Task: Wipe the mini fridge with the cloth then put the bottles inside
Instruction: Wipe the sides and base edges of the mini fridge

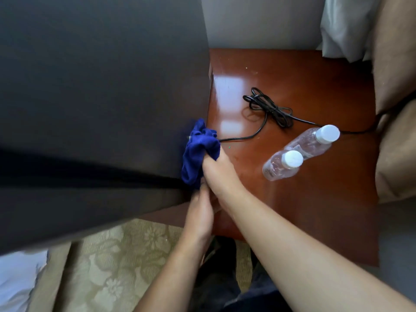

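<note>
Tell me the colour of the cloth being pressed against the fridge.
The cloth is deep blue, plain, seen in the head view, bunched in the right hand.

Matt dark fridge (101,86), soft blue cloth (198,152), glossy wooden tabletop (292,70), clear plastic bottles (310,143).

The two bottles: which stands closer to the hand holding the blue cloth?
The nearer, lower-left bottle; the other bottle stands behind it, toward the cable.

right hand (217,167) clenched — left hand (199,212) beside
</note>
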`<state>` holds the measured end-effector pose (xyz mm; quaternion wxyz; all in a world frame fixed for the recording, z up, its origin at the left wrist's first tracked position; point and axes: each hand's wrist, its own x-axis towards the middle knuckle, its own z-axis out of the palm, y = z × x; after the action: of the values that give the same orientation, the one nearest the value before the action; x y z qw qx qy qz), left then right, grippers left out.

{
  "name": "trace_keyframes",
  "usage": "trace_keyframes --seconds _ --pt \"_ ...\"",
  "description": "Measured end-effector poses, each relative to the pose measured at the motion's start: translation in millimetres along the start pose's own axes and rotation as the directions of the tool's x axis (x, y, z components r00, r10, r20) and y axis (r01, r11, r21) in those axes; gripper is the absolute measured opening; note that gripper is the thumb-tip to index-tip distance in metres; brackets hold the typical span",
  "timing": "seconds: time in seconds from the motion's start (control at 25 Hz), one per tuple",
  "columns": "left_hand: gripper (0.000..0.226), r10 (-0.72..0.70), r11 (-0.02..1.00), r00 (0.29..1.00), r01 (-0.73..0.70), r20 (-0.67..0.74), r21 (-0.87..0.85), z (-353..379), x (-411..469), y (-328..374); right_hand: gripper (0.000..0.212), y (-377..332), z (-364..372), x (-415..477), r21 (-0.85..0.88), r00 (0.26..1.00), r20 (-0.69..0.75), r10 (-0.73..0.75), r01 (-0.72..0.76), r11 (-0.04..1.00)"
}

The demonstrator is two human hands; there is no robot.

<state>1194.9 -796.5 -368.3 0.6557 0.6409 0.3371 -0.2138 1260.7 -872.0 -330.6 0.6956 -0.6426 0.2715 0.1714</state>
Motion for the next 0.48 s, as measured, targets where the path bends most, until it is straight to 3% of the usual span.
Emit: trace_keyframes --seconds 0.12,0.24,0.36,0.48 --pt "0.048 0.066 0.998 0.998 -0.066 0.003 0.003 -12.6 -22.6 10.5 0.039 3.7 1.1 -24.8 0.011 0.998 0.002 -0.065 0.065 0.998" --pt "0.026 0.111 0.99 0.994 -0.109 0.013 -0.084 -32.3 -49.4 19.7 0.05 -2.2 8.0 -49.8 -0.003 0.986 -0.009 -0.166 0.166 0.986" --pt "0.023 0.234 0.972 0.968 -0.232 0.09 -0.033 -50.0 -79.3 41.0 0.05 -33.0 12.4 -91.2 -0.052 0.928 -0.04 -0.37 0.367 0.929" --pt "0.024 0.381 0.922 0.897 -0.387 0.223 -0.018 -65.4 -112.9 78.7 0.045 -69.9 17.7 -137.4 -0.066 0.833 -0.076 -0.548 0.544 0.837"
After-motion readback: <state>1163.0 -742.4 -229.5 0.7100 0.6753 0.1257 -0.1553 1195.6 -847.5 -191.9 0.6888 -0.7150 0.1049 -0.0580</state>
